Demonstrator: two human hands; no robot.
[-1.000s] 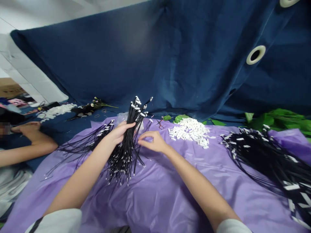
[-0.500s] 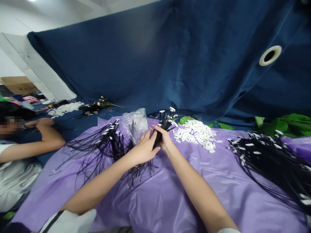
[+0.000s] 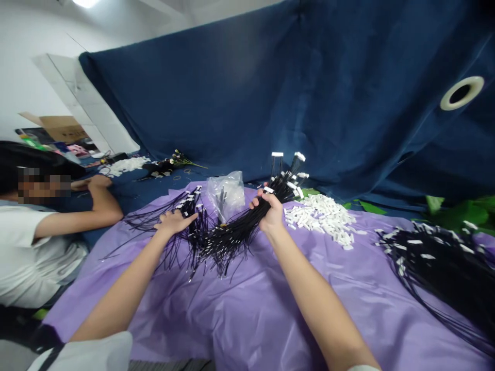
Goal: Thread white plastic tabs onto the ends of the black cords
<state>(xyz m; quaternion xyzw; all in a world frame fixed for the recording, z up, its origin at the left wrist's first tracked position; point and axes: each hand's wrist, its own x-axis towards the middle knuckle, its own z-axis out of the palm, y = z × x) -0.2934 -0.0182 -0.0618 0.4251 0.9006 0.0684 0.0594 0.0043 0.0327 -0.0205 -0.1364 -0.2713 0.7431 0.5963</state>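
Note:
My right hand (image 3: pixel 269 210) is wrapped round a thick bundle of black wires (image 3: pixel 242 226). White connectors sit on the bundle's upper end, and its shiny-tipped tails fan down to the left. My left hand (image 3: pixel 172 222) has its fingers spread over a loose heap of black wires (image 3: pixel 196 224) that also carry white connectors. Whether its fingertips touch those wires I cannot tell. A clear plastic bag (image 3: pixel 228 193) stands just behind the two groups of wires. Right of the bundle lies a pile of small white connectors (image 3: pixel 325 216).
Purple plastic sheeting (image 3: pixel 247 314) covers the work surface. A large heap of black wires (image 3: pixel 441 268) lies at the right, with green leaves (image 3: pixel 464 211) behind. A blue cloth (image 3: pixel 247 103) hangs at the back. Another person (image 3: pixel 42 232) sits at the left near a white pile (image 3: pixel 126 166).
My left hand has left the bundle and moved left to the loose wires, its fingers opening. My right hand keeps the bundle, now raised slightly. The camera view has shifted left.

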